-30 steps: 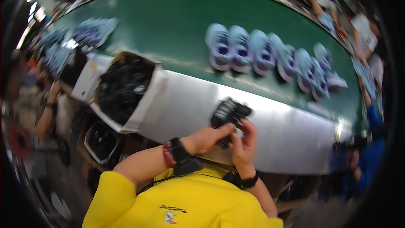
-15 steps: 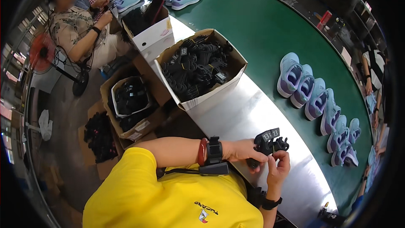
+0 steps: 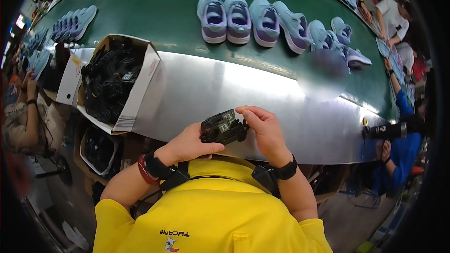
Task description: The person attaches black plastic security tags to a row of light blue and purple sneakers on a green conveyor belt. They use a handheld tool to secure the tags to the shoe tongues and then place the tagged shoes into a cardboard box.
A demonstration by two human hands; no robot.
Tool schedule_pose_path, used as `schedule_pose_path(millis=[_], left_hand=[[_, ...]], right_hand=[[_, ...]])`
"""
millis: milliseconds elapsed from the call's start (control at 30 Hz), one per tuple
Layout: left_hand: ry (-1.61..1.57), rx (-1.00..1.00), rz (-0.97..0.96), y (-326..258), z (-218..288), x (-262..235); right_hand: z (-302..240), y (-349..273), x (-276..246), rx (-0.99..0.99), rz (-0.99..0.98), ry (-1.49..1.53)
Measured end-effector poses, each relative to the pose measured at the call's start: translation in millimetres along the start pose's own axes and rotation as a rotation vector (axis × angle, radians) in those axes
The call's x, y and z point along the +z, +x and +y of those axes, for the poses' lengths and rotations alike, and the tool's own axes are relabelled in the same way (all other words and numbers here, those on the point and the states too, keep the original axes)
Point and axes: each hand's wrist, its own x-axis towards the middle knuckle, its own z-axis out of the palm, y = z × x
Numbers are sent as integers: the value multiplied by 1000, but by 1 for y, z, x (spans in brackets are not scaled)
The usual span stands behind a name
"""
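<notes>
Both hands hold one black plastic shoe form (image 3: pixel 224 127) just above the near edge of the metal bench (image 3: pixel 243 93). My left hand (image 3: pixel 187 144) grips its left end from below. My right hand (image 3: pixel 263 129) pinches its right end, fingers curled over the top. A small pale tag sits on the form's upper face. An open cardboard box (image 3: pixel 136 98) full of black shoe forms (image 3: pixel 110 82) stands to the left on the bench.
Several light blue and purple shoes (image 3: pixel 262 21) lie in a row on the green conveyor belt (image 3: pixel 154 4); more blue shoes (image 3: pixel 75 21) lie at its far left. A second box of black parts (image 3: pixel 101 147) sits under the bench. Other people work at left (image 3: pixel 23 122) and right (image 3: pixel 398 150).
The view has swung back toward the belt and shoe row. Both hands keep hold of the black form, now turned flatter in front of my chest.
</notes>
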Motion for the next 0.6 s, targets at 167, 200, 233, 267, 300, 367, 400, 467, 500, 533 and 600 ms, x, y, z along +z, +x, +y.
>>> schedule_pose_path(millis=[167,200,233,267,300,367,400,467,500,533,600], left_hand=[[-19,-104,-108,-1,0,7],[-60,-147,-134,-2,0,9],[17,-63,-115,0,-4,10],[98,23,-102,2,-11,11],[179,113,-96,6,-15,14],[1,138,-18,-1,-11,27],[-87,147,22,-1,-8,31],[-18,143,-60,7,-1,25],[-41,170,-124,15,2,22],[-237,194,-104,18,-1,20],[-501,191,-131,25,-13,10]], right_hand=[[-3,-14,0,-155,-66,-241],[-5,-13,-2,-164,-81,-280],[-6,-12,-5,-173,-98,-318],[-3,-9,-11,-62,-76,-162],[6,-4,-22,45,-53,-3],[10,-4,-37,143,-38,228],[10,-7,-43,136,-45,299],[10,-17,-56,25,-77,293],[11,-24,-62,-75,-83,209],[12,-31,-68,-171,-82,121],[13,-50,-87,-395,-54,-38]])
